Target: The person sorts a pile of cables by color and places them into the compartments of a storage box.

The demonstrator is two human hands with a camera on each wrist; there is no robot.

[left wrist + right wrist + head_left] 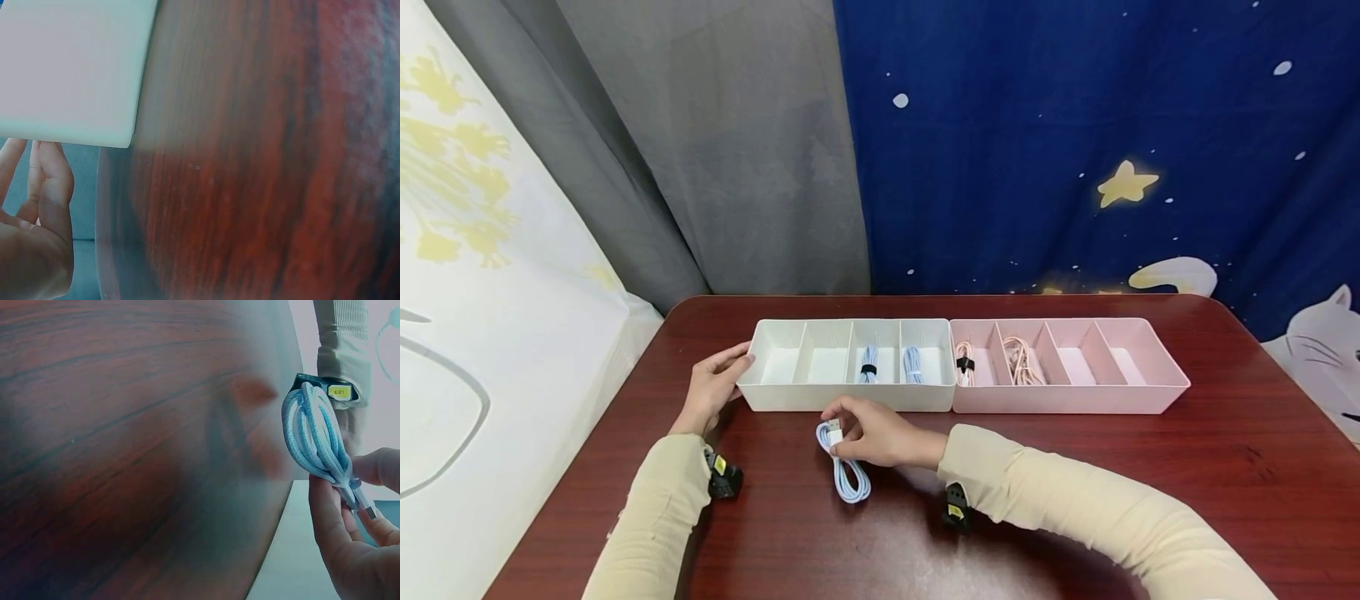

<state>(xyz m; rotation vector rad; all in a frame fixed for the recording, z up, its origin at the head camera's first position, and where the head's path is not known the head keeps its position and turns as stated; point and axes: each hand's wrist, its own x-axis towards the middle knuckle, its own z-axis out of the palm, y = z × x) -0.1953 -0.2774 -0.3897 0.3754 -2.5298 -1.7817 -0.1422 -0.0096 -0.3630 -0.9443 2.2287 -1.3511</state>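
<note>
My right hand [880, 433] pinches a coiled light-blue charging cable [850, 482] near its white USB plug, with the loops hanging down over the table. In the right wrist view the cable [317, 434] sits between thumb and fingers. At the left end of a white divided box [850, 397], my left hand [709, 392] holds the end wall, a fingertip over the rim. The left wrist view shows fingers [55, 187] at the box's edge, their tips hidden. Two light-blue cable bundles [868, 364] lie in the box's two right compartments, one in each.
A pink divided box [1060, 400] adjoins the white one on the right. Its two left compartments hold pink cables [1019, 362]; one bundle has a black strap. Both boxes stand on a dark red wooden table [805, 542]. Grey and blue curtains [1000, 150] hang behind.
</note>
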